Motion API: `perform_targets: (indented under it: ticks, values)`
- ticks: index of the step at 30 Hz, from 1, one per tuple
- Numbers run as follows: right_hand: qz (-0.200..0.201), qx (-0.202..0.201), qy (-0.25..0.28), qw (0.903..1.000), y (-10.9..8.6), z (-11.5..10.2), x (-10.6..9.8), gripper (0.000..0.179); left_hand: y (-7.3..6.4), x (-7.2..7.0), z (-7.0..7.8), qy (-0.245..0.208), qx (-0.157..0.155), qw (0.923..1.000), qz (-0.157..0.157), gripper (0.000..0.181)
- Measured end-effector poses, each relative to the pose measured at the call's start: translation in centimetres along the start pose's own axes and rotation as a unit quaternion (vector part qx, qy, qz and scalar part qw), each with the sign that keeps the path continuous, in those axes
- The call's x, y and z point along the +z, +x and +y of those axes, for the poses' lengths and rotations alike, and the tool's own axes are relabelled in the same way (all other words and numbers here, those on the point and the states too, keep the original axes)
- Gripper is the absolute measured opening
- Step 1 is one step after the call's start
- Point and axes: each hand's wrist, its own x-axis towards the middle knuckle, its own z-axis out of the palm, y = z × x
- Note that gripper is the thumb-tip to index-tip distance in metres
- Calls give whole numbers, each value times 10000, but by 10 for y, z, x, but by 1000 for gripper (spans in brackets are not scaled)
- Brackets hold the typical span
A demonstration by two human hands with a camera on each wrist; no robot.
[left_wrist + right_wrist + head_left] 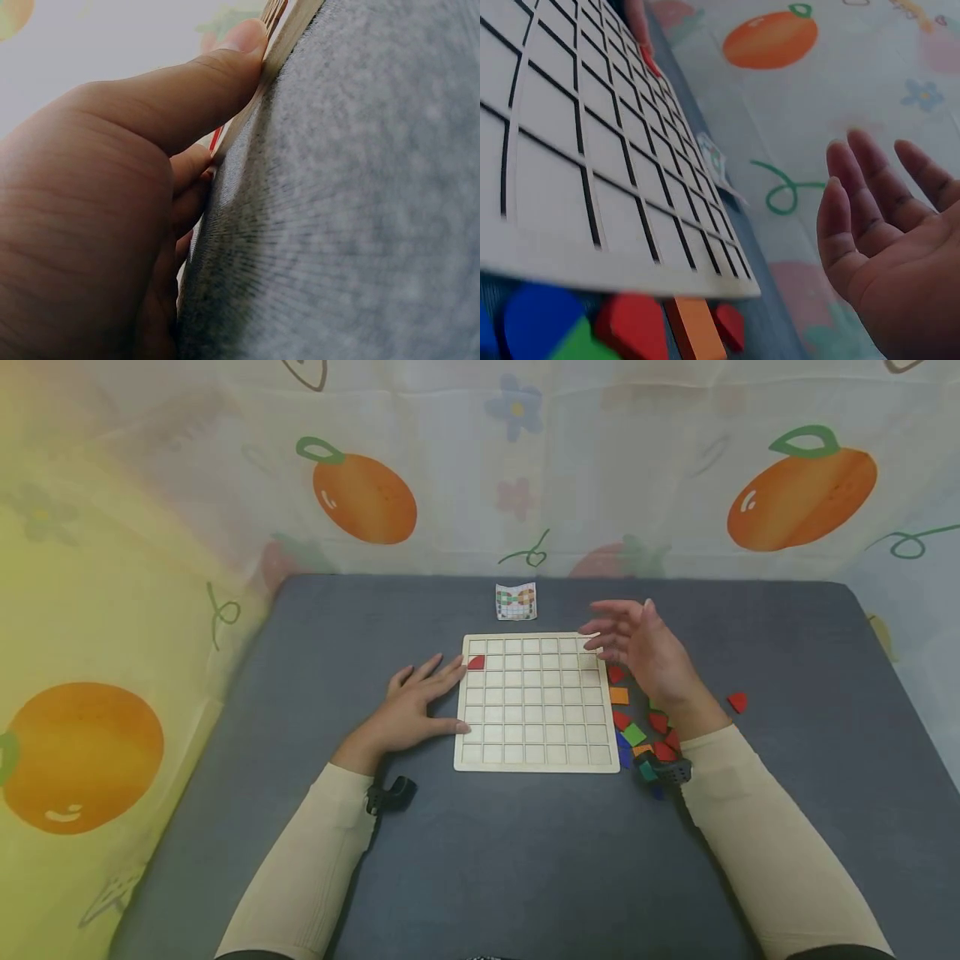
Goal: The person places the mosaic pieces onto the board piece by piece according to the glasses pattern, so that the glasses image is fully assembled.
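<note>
A pale wooden grid board lies flat on the table. My left hand rests at its left edge, thumb and fingertips touching the rim, fingers fairly straight. One red quarter-round piece sits in a cell near the upper left corner, close to the left fingertips. Over the board's upper right corner hovers my right hand, its fingers spread loosely with nothing between them. In the right wrist view that hand is raised, palm showing. Beneath the right wrist lie loose red, orange, green and blue pieces, partly hidden, including an orange square.
A small printed pattern card stands behind the board. One red piece lies apart, right of the right wrist. The grey table ends at a fruit-patterned curtain at the back and left.
</note>
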Motion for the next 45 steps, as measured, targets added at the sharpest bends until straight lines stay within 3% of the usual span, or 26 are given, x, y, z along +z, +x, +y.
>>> perform_targets:
  ticks: [19,23,25,30,36,41,45]
  values:
    - [1345,-373,291,9898,-45,2,-75,60,3,4,0,159,-2,9999,21,101]
    - [1496,-219,-43,9885,-49,6,-88,49,2,4,0,142,-10,9999,-6,100]
    - [1574,29,-572,9859,-50,7,-93,46,2,4,0,111,-17,9999,-6,100]
    - [1527,769,-2085,9629,-53,13,-105,53,0,3,0,48,2,10000,24,100]
    - [1293,1320,-3005,9357,-56,18,-107,62,1,2,1,81,-11,10000,21,101]
    - [1018,1484,-3931,9017,-53,20,-102,53,0,1,0,69,-18,10000,26,100]
    - [952,1443,-4156,8929,-52,21,-98,42,0,0,1,13,14,10000,56,100]
